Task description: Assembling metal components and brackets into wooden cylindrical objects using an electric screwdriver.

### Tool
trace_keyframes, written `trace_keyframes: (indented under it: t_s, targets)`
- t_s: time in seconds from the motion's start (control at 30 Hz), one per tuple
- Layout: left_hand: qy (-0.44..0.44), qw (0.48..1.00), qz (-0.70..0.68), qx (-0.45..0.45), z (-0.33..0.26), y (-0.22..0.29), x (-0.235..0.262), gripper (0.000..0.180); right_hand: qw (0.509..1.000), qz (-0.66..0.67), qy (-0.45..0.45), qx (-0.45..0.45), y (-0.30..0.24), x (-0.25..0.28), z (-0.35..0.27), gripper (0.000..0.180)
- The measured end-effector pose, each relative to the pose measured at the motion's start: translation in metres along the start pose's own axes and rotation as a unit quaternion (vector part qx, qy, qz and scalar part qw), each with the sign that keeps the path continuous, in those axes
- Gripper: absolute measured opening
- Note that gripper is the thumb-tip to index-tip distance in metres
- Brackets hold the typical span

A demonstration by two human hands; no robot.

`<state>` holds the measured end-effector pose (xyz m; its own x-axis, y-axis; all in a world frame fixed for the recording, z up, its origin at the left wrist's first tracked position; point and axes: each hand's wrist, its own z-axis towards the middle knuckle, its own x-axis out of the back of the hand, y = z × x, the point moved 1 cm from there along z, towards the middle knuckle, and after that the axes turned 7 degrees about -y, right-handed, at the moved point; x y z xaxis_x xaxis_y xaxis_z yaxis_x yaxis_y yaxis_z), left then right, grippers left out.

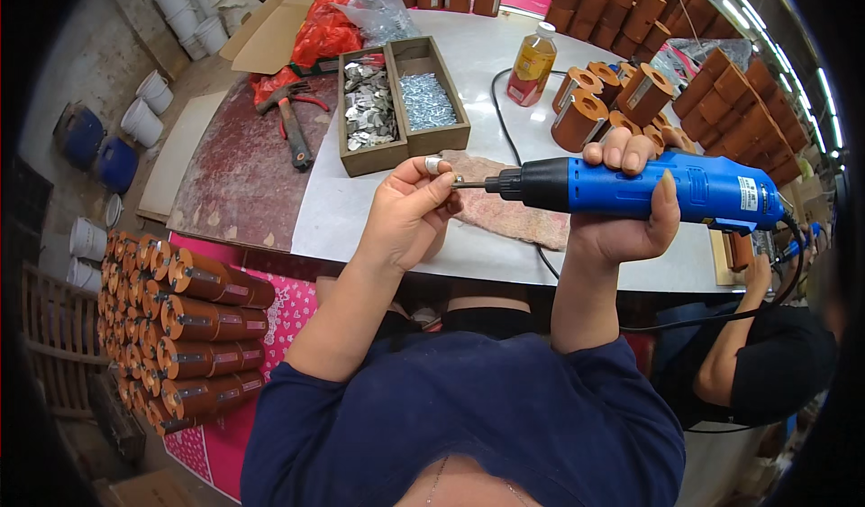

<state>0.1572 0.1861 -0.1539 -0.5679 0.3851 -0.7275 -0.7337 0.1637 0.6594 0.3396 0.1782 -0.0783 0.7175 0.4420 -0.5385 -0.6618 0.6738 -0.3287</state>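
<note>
Item one: a blue and black, barrel-shaped electric screwdriver (622, 187), right of centre, level and pointing left; your right hand (622, 237) is wrapped around its body, fingers over the top and thumb across the near side. Item two: a slim steel bit (471, 185), projecting from the black nose toward your left hand (410, 214), whose thumb and fingers are drawn together in a pinch on a tiny metallic piece (459, 180) at the bit's tip, too small to identify. Item three: a silver-coloured band (439, 164) at a finger of your left hand. Item four: a worn pinkish cloth (514, 214), on the table below the screwdriver. Item five: a two-compartment brown wooden box (378, 158), upper centre, the left compartment holding flat silver-coloured metal plates (368, 101), the right bright metal screws (426, 101). Item six: a hammer with a red and black handle (293, 133), left of your box. Item seven: a clear plastic bottle of yellow and red appearance with a white cap (532, 67), upper centre-right, beside a cluster of reddish-brown hollow cylinders (581, 121). Item eight: a tall stack of similar cylinders with metal strips (212, 318), lower left.
</note>
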Motion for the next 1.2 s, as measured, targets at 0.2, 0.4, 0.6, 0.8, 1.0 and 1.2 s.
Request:
trace_keyframes:
  t_s: [0.2, 0.4, 0.6, 0.8, 1.0, 1.2]
  targets:
    - [0.01, 0.999, -0.046, 0.003, -0.008, -0.002, -0.001, 0.007, 1.0, 0.001, 0.003, -0.003, -0.005, 0.0, -0.005, 0.05]
    - [0.025, 0.999, -0.037, -0.013, -0.01, -0.005, -0.004, 0.007, 1.0, -0.031, 0.001, -0.001, -0.009, -0.006, -0.005, 0.044]
    - [0.02, 1.0, -0.005, -0.019, -0.013, -0.004, -0.007, 0.006, 0.999, -0.011, -0.038, 0.011, -0.01, -0.001, -0.004, 0.055]
    - [0.039, 0.999, 0.008, -0.013, -0.016, -0.004, -0.006, 0.005, 0.998, -0.01, -0.066, 0.011, -0.012, -0.005, -0.005, 0.054]
    - [0.033, 0.999, 0.012, -0.008, -0.018, -0.006, -0.007, 0.005, 0.996, -0.03, -0.089, 0.014, -0.015, -0.007, -0.008, 0.056]
    - [0.027, 0.999, 0.02, -0.008, -0.019, -0.005, -0.006, 0.006, 0.995, -0.019, -0.1, 0.013, -0.016, -0.007, -0.007, 0.054]
